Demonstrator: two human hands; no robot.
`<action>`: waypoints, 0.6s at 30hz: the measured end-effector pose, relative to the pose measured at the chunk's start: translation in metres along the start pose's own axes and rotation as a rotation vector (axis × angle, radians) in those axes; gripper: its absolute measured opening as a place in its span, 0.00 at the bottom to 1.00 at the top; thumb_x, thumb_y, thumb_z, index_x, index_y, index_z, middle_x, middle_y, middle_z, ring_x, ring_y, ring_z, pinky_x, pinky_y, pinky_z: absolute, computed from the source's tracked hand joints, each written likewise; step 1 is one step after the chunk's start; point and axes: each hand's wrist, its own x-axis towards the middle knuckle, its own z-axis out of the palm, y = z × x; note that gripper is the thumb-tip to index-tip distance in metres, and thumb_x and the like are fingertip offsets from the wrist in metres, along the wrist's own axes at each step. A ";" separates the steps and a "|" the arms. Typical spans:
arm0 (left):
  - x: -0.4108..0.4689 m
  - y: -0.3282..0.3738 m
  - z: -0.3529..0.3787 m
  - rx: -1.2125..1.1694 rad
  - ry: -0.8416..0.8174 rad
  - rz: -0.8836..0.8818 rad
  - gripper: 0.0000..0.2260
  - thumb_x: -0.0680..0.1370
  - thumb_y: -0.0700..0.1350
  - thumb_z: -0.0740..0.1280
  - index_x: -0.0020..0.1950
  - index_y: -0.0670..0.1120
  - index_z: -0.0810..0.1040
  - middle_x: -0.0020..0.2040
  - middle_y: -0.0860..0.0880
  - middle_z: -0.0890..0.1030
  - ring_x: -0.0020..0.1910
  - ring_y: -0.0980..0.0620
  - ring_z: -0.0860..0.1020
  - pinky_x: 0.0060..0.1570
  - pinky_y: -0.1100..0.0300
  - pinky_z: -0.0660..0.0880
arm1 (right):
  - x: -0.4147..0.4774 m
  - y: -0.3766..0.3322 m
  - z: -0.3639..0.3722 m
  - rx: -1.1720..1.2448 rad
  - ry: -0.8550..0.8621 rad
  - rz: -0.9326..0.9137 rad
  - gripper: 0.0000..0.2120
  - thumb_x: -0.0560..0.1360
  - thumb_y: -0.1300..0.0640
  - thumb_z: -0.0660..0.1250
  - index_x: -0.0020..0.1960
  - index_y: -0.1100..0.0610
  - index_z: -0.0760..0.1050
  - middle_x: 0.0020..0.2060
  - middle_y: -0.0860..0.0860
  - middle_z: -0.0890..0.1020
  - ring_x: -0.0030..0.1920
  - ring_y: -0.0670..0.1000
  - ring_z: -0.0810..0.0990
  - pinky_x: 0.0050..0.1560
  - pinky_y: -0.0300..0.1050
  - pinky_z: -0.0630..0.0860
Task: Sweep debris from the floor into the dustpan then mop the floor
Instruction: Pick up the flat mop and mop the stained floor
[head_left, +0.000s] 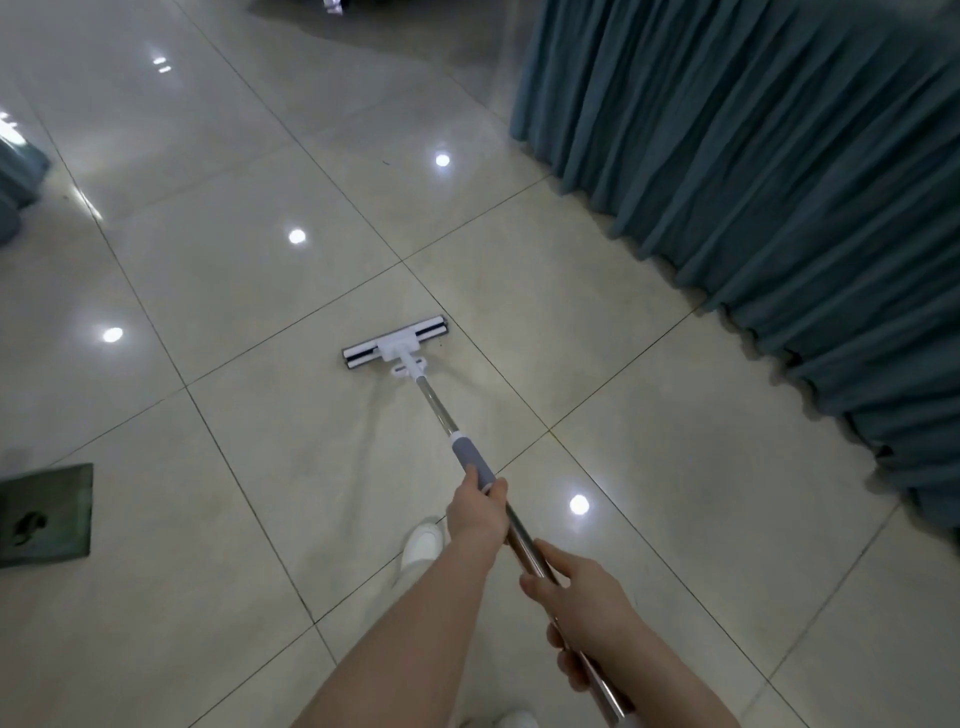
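Observation:
A flat mop with a white head (396, 341) lies on the glossy beige tiled floor (234, 291) in front of me. Its silver pole (435, 405) runs back toward me, with a grey foam grip (471, 458) partway up. My left hand (477, 512) grips the pole at the lower end of the grey grip. My right hand (582, 597) grips the bare silver pole lower down, nearer my body. No dustpan or broom is in view.
Teal pleated curtains (779, 182) hang along the right side, down to the floor. A dark green floor plate (47, 514) sits at the left edge. More teal fabric (18, 176) shows at far left. My white shoe (422, 545) is below my left hand.

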 end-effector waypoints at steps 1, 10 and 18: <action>0.013 0.008 -0.005 0.000 0.008 0.003 0.26 0.80 0.51 0.62 0.76 0.49 0.61 0.61 0.46 0.77 0.48 0.49 0.74 0.49 0.59 0.72 | 0.011 -0.011 0.003 0.016 -0.002 0.008 0.17 0.78 0.54 0.64 0.43 0.30 0.71 0.28 0.56 0.72 0.18 0.52 0.68 0.20 0.40 0.69; 0.171 0.105 -0.079 0.022 0.029 -0.006 0.27 0.79 0.52 0.64 0.76 0.50 0.61 0.66 0.43 0.75 0.49 0.43 0.76 0.44 0.55 0.77 | 0.128 -0.157 0.050 -0.067 -0.047 -0.055 0.13 0.79 0.57 0.61 0.63 0.52 0.73 0.30 0.54 0.72 0.21 0.48 0.70 0.22 0.38 0.69; 0.230 0.145 -0.100 -0.049 -0.017 -0.060 0.28 0.79 0.51 0.64 0.77 0.52 0.57 0.61 0.40 0.78 0.53 0.38 0.80 0.52 0.46 0.79 | 0.179 -0.206 0.060 -0.020 -0.068 -0.033 0.10 0.79 0.57 0.61 0.59 0.51 0.74 0.29 0.55 0.71 0.14 0.46 0.67 0.19 0.36 0.69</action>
